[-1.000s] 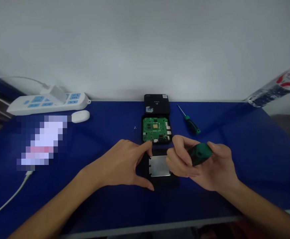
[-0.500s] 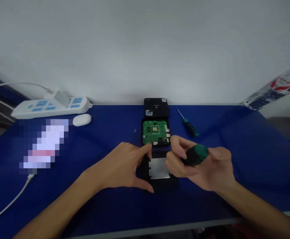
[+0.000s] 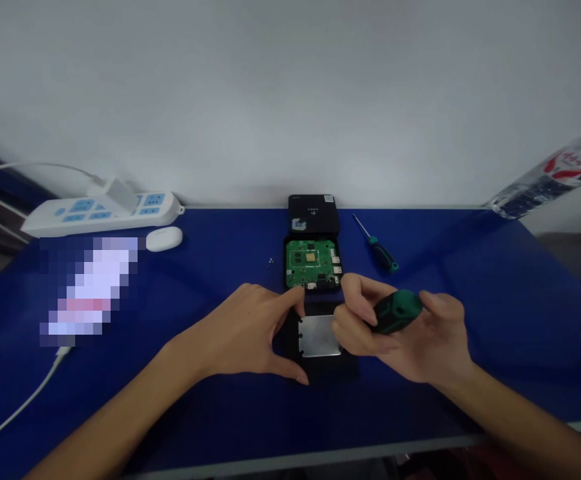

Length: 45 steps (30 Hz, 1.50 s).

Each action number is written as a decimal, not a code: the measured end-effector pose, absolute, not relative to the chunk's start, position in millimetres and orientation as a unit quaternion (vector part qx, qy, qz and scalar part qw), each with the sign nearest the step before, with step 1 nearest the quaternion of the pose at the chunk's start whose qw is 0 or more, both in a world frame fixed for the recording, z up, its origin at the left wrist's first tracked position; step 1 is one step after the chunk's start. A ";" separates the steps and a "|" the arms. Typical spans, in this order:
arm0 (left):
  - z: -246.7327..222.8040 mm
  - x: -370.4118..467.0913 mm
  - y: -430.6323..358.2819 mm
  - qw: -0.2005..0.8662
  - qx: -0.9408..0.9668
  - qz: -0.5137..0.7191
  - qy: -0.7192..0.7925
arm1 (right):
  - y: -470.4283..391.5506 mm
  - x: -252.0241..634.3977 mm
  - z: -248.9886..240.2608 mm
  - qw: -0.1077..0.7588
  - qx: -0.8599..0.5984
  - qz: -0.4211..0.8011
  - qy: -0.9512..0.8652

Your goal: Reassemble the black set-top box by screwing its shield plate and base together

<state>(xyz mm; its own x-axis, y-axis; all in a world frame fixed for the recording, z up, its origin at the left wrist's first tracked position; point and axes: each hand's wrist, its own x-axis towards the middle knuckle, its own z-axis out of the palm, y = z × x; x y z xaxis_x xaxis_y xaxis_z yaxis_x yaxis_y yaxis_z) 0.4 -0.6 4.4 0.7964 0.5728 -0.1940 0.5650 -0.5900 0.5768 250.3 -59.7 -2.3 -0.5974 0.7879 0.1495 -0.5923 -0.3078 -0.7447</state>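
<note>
Thumb and fingers of my left hand (image 3: 248, 333) grip the left side of a black plastic cover (image 3: 325, 371), which lies on the table with a silver metal plate (image 3: 318, 337) facing up. My right hand (image 3: 415, 347) is wrapped round the green-and-black handle of a screwdriver (image 3: 398, 311); its shaft and tip are hidden behind the fingers, over the plate's right edge. Just beyond the cover, a green circuit board (image 3: 298, 273) sits in an open black case. Several tiny screws (image 3: 270, 262) lie left of it.
A black box (image 3: 315, 215) stands behind the circuit board. Another screwdriver (image 3: 383, 257) lies to the right. On the left are a white power strip (image 3: 78, 219), a small white case (image 3: 164, 239) and a blurred-out phone (image 3: 93, 283) on a cable. A plastic-wrapped roll (image 3: 545, 177) leans at far right.
The screwdriver handle in my right hand has turned and tilted slightly to the right. My left hand keeps its place on the cover. The view has shifted a little.
</note>
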 end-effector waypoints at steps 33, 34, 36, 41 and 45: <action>0.6 -1.3 -1.8 0.311 0.898 0.015 0.310 | -58.3 252.9 -4.1 0.423 -0.120 0.808 -0.392; 0.7 -1.4 -1.8 0.312 0.898 0.017 0.311 | -58.7 252.7 -4.0 0.424 -0.119 0.804 -0.399; 1.4 -1.3 -1.7 0.313 0.897 0.017 0.313 | -60.2 251.6 -4.3 0.429 -0.121 0.792 -0.417; 2.2 -1.3 -2.1 0.310 0.897 0.014 0.315 | -62.2 250.3 -6.1 0.445 -0.117 0.784 -0.416; 2.3 -1.1 -2.8 0.309 0.899 0.013 0.310 | -59.2 252.1 -5.9 0.427 -0.114 0.809 -0.389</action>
